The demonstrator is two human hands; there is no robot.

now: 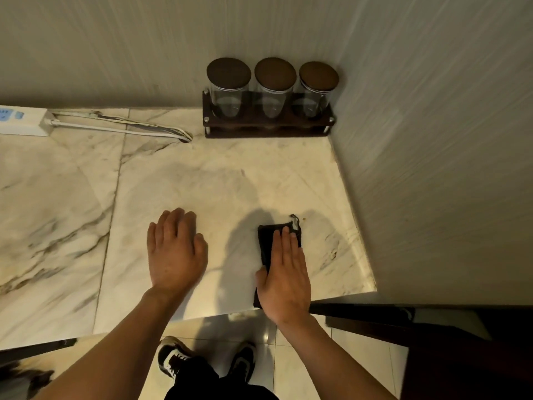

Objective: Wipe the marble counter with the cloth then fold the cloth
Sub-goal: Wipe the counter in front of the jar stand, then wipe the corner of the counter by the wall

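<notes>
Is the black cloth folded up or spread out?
Folded: the small black cloth is a narrow, compact strip, pressed flat under the right hand on the marble counter.

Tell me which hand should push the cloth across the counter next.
Right: the right hand lies flat on the black cloth, while the left hand rests on bare marble counter beside it.

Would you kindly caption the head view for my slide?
Right hand presses a folded black cloth flat on the marble counter; left hand rests beside.
</notes>
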